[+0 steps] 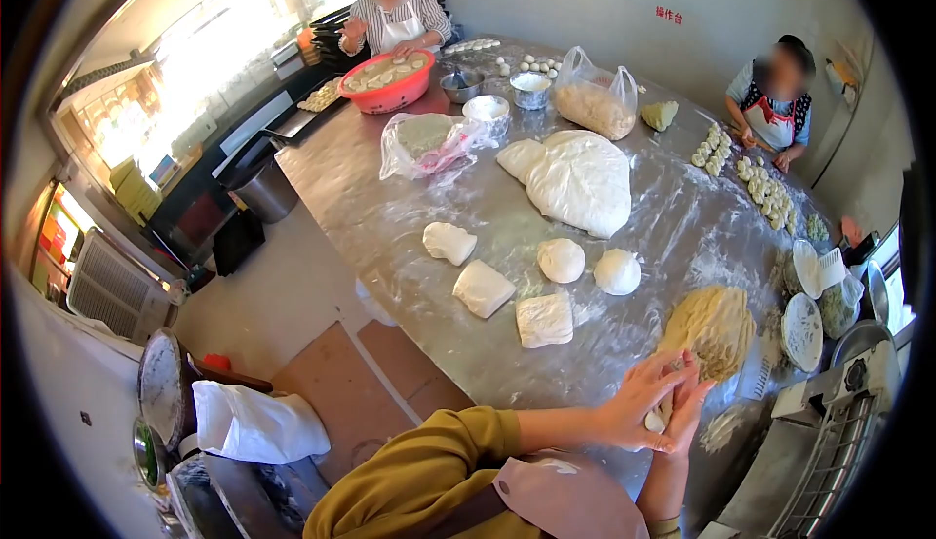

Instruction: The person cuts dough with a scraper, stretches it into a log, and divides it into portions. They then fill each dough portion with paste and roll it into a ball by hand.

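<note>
At the lower right of the head view my left hand [636,399] and my right hand [688,408] meet, cupped around a small piece of white dough [657,420]. The fingers of both hands cover most of it. Just beyond them lies a yellowish mass of dough [708,325] on the metal table [429,315]. Farther left rest two round dough balls [561,260] and three flatter dough pieces [544,321]. A large white slab of dough [580,183] lies behind these.
Across the table, a person [400,15] leans over a red basin [388,86]. Another person [772,100] stands at the far right beside rows of small dough pieces [766,194]. Bagged filling [597,105] sits at the back. A metal machine [829,442] borders my right side.
</note>
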The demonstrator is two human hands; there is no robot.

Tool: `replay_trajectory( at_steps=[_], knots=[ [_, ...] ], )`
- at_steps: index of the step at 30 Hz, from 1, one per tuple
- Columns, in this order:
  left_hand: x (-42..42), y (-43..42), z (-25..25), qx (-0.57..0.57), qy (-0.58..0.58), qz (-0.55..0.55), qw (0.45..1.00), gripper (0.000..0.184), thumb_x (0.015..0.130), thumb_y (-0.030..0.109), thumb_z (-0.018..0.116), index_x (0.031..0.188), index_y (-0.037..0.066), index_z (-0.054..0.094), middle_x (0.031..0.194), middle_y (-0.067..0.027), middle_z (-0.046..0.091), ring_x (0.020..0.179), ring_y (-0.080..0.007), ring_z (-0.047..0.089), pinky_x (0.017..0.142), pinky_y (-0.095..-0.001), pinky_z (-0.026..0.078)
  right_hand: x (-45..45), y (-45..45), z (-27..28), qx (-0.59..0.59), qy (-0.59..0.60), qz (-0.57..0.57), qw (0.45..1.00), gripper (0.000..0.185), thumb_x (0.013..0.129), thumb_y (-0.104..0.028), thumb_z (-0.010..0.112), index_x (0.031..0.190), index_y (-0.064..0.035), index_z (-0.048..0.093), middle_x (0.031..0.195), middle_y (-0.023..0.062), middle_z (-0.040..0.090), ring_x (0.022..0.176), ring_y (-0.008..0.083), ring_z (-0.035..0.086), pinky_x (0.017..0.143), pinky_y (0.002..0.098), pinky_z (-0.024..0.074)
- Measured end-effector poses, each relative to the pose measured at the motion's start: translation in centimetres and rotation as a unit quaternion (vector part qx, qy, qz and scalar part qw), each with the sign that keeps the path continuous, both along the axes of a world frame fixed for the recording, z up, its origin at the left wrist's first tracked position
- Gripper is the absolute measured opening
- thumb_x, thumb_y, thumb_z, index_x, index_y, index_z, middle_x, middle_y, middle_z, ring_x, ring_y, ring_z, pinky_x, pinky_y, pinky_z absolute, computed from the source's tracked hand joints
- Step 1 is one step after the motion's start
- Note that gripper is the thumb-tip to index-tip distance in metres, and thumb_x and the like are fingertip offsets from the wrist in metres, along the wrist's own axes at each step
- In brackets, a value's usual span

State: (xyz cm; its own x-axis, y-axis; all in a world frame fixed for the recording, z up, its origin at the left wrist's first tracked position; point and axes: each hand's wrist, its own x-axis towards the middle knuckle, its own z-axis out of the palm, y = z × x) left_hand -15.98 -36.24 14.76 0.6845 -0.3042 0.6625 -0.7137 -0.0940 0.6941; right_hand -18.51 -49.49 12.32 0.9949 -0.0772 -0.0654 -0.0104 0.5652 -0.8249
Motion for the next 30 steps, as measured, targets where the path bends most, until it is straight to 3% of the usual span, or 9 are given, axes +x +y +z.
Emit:
replay_trajectory(
  at_steps=[7, 10, 14, 17, 20, 24, 26, 29, 30],
  knots=[
    [-0.7, -0.3, -5.4, 0.005, 0.12, -0.116, 0.986, 0.038, 0.079, 0.029, 0.078, 0.105, 0.005, 0.066, 0.1, -0.0166, 0.065, 0.099, -0.0341, 0.061, 0.078, -0.0426, 0.047, -0.8, -0.9, -1.8, 0.165, 0.061, -0.058, 0.983, 0.086, 0.091, -0.074, 0.031, 0.153, -0.0154, 0.021, 0.157, 0.0173, 0.022, 0.14, 0.0305, 0.027, 0.113, 0.0438, 0.0239],
    [-0.9, 0.0, -5.3, 0.002, 0.094, -0.011, 0.996, 0.016, 0.079, 0.016, 0.077, 0.077, 0.005, 0.065, 0.076, -0.0136, 0.063, 0.072, -0.0291, 0.064, 0.06, -0.0383, 0.046, -1.1, -0.6, -1.2, 0.19, 0.046, -0.052, 0.979, 0.085, 0.091, -0.073, 0.033, 0.152, -0.0149, 0.022, 0.153, 0.0166, 0.027, 0.139, 0.0301, 0.029, 0.112, 0.044, 0.0251],
    [0.9, -0.1, -1.5, -0.11, 0.109, 0.047, 0.987, 0.027, 0.082, 0.016, 0.076, 0.065, 0.005, 0.058, 0.059, -0.0112, 0.055, 0.05, -0.0223, 0.057, 0.045, -0.0326, 0.038, -0.8, -0.9, 0.6, 0.199, 0.013, -0.043, 0.979, 0.077, 0.094, -0.067, 0.037, 0.147, -0.0113, 0.029, 0.142, 0.0131, 0.039, 0.133, 0.0284, 0.034, 0.11, 0.0451, 0.028],
    [1.2, 0.2, 0.7, -0.169, 0.101, 0.056, 0.979, 0.025, 0.083, 0.017, 0.075, 0.067, 0.004, 0.06, 0.06, -0.0082, 0.057, 0.054, -0.0196, 0.06, 0.048, -0.0318, 0.041, -0.5, -1.4, -2.7, 0.168, 0.03, -0.061, 0.983, 0.075, 0.095, -0.065, 0.037, 0.145, -0.0087, 0.031, 0.143, 0.0127, 0.038, 0.13, 0.0297, 0.039, 0.108, 0.0469, 0.0333],
    [1.5, 0.4, 0.1, -0.131, 0.188, 0.012, 0.973, 0.018, 0.085, 0.019, 0.074, 0.09, 0.004, 0.066, 0.079, -0.0081, 0.064, 0.074, -0.019, 0.065, 0.063, -0.0276, 0.049, -1.6, 2.9, 0.6, 0.314, 0.109, 0.025, 0.943, 0.071, 0.093, -0.067, 0.036, 0.129, -0.0082, 0.054, 0.129, 0.012, 0.056, 0.119, 0.0285, 0.055, 0.101, 0.0448, 0.0432],
    [1.7, 0.9, -1.4, -0.106, 0.165, -0.047, 0.98, 0.053, 0.084, 0.021, 0.075, 0.13, 0.004, 0.053, 0.113, -0.0095, 0.061, 0.105, -0.0183, 0.059, 0.087, -0.0269, 0.047, -1.6, 1.7, -0.8, 0.304, 0.132, 0.039, 0.943, 0.066, 0.094, -0.064, 0.038, 0.122, -0.0081, 0.059, 0.119, 0.0108, 0.064, 0.107, 0.0283, 0.062, 0.09, 0.0417, 0.0513],
    [1.4, 1.7, -3.5, -0.198, 0.338, -0.21, 0.896, 0.068, 0.085, 0.021, 0.075, 0.141, 0.003, 0.043, 0.125, -0.0099, 0.056, 0.115, -0.0179, 0.053, 0.094, -0.0277, 0.044, -1.4, 1.2, -1.4, 0.189, 0.162, -0.028, 0.968, 0.054, 0.095, -0.052, 0.046, 0.123, -0.0071, 0.057, 0.117, 0.0113, 0.063, 0.105, 0.0269, 0.062, 0.091, 0.0408, 0.0507],
    [0.0, 1.6, -3.8, -0.19, 0.52, -0.109, 0.826, 0.065, 0.087, 0.022, 0.074, 0.141, 0.0, 0.044, 0.121, -0.01, 0.059, 0.111, -0.0151, 0.055, 0.093, -0.0286, 0.045, -1.1, 2.7, -1.6, -0.048, 0.14, -0.113, 0.982, 0.043, 0.098, -0.038, 0.05, 0.126, -0.0044, 0.053, 0.111, 0.0106, 0.061, 0.103, 0.0212, 0.06, 0.091, 0.0337, 0.0488],
    [0.2, 1.2, -4.0, -0.234, 0.531, -0.073, 0.812, 0.046, 0.089, 0.019, 0.071, 0.127, -0.001, 0.055, 0.107, -0.0074, 0.064, 0.097, -0.0115, 0.059, 0.082, -0.0248, 0.048, -1.1, 3.9, -1.5, -0.139, 0.115, -0.135, 0.974, 0.044, 0.099, -0.039, 0.05, 0.126, -0.0041, 0.053, 0.111, 0.0108, 0.061, 0.103, 0.0206, 0.06, 0.091, 0.0324, 0.0483]
  ],
)
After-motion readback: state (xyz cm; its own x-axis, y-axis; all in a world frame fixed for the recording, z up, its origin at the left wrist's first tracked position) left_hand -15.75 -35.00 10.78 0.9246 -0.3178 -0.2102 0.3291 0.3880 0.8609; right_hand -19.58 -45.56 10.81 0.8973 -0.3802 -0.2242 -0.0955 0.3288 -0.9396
